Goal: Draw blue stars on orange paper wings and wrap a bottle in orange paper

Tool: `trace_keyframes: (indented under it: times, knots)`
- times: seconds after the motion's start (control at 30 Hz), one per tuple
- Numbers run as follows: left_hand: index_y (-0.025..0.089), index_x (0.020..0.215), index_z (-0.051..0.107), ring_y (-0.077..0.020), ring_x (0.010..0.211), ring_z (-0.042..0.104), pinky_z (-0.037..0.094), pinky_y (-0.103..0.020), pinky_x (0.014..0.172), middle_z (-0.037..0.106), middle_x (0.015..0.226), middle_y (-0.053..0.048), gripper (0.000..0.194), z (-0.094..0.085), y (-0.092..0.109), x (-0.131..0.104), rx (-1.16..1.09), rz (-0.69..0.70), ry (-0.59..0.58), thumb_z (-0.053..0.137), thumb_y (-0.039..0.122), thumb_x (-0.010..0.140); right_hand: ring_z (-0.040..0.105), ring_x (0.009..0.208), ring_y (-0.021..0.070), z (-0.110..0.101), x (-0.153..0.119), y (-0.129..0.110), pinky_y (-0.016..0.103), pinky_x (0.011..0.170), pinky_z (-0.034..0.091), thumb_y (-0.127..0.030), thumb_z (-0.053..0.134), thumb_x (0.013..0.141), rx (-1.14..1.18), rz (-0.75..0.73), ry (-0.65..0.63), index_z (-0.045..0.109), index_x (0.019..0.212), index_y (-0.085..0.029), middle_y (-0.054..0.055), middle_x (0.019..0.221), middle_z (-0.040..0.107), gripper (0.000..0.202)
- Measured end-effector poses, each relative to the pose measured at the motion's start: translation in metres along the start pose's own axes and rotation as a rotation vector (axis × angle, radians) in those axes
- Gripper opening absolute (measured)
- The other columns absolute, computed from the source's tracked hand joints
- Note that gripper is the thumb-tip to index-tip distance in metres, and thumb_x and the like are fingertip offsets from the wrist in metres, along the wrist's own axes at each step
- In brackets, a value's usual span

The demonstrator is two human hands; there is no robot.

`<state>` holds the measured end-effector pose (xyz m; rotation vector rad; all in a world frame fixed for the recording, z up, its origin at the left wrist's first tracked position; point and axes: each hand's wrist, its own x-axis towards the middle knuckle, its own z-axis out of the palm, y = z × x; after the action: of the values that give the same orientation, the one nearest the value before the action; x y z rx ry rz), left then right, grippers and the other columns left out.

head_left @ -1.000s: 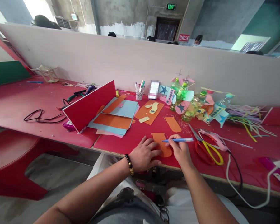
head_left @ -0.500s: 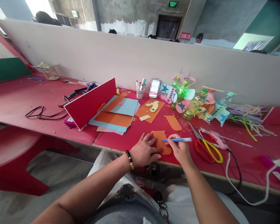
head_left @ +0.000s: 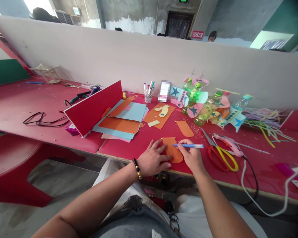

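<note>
An orange paper piece with a rounded end (head_left: 173,152) lies at the front edge of the red table. My left hand (head_left: 154,159) rests with spread fingers on its left side, a beaded bracelet at the wrist. My right hand (head_left: 191,158) pinches a blue pen (head_left: 191,145), whose tip is over the middle of the paper. Behind it lies a similar orange piece (head_left: 184,128). Farther back, a larger orange sheet (head_left: 152,113) bears cream cut-outs (head_left: 163,111).
Stacked coloured paper (head_left: 119,125) lies left beside a red divider (head_left: 95,107). A pen cup (head_left: 148,97) and decorated bottles (head_left: 201,117) stand behind. On the right are scissors (head_left: 220,150), a pink glue gun (head_left: 229,145) with cable, and coloured strips (head_left: 260,124).
The camera view has shifted slightly. Both hands stay around the orange piece, and the pen tip has barely moved.
</note>
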<state>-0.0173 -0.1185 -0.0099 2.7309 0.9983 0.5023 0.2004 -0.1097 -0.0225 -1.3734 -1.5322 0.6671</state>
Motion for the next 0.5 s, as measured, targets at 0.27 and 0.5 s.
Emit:
trace_keyframes:
  times: [0.27,0.5]
  knots:
    - [0.035,0.127,0.057,-0.0339,0.134,0.026,0.018,-0.059,0.111,0.043,0.142,-0.006,0.044,0.0026,0.0012,-0.0005,0.026,-0.006,-0.002,0.04,0.057,0.092,0.063,0.07,0.0199,0.0002,-0.0002,-0.0007,0.029,0.064,0.048,-0.041,0.057,0.083,-0.018,-0.005,0.003,0.056,0.085,-0.023,0.001,0.074,0.065,0.018]
    - [0.041,0.13,0.052,-0.0342,0.136,0.024,0.016,-0.059,0.111,0.038,0.145,-0.003,0.043,0.0062,0.0039,0.0003,0.091,-0.006,0.008,0.041,0.057,0.092,0.064,0.07,0.0195,-0.0005,-0.0006,-0.0042,0.029,0.064,0.047,-0.04,0.054,0.085,-0.032,-0.022,-0.002,0.054,0.083,-0.023,0.001,0.073,0.065,0.017]
